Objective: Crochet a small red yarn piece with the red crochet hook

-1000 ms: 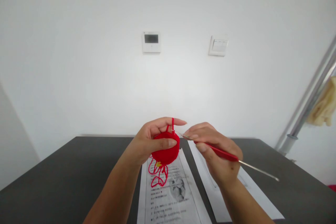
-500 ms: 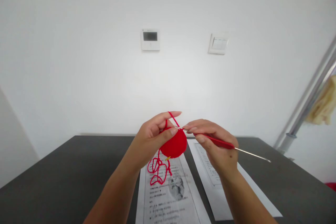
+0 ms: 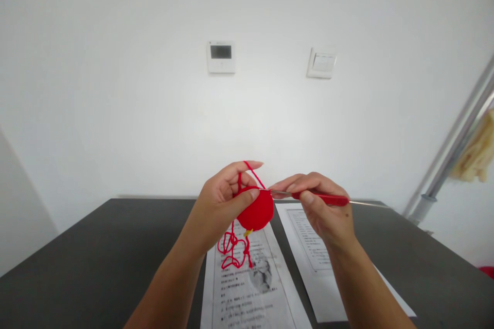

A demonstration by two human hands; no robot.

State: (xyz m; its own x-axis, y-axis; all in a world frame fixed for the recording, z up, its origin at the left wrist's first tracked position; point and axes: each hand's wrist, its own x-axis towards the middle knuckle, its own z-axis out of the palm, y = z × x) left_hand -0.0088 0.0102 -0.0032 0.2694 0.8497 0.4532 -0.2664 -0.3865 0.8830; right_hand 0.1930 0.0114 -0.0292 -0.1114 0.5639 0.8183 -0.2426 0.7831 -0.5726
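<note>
My left hand (image 3: pixel 227 198) pinches the upper edge of a round red crochet piece (image 3: pixel 257 212) between thumb and fingers. Red yarn (image 3: pixel 253 171) runs over its raised index finger down to the edge of the piece. In my right hand (image 3: pixel 322 203) is a crochet hook (image 3: pixel 324 198) with a red handle and a metal shaft at each end; its tip meets the top edge of the piece, partly hidden by the left thumb. A small yellow marker (image 3: pixel 248 233) sits at the lower edge. Loose red yarn loops (image 3: pixel 231 252) dangle below.
Two printed sheets, a left sheet (image 3: pixel 250 298) with a dark picture and a right sheet (image 3: pixel 320 282), lie on the dark table (image 3: pixel 96 262). Behind stands a white wall with a control panel (image 3: pixel 221 66) and a switch (image 3: pixel 322 71). A metal pole (image 3: pixel 459 149) rises at right.
My right hand has turned the crochet hook closer to level, and its far end has swung up. The crochet piece and left hand have shifted slightly left.
</note>
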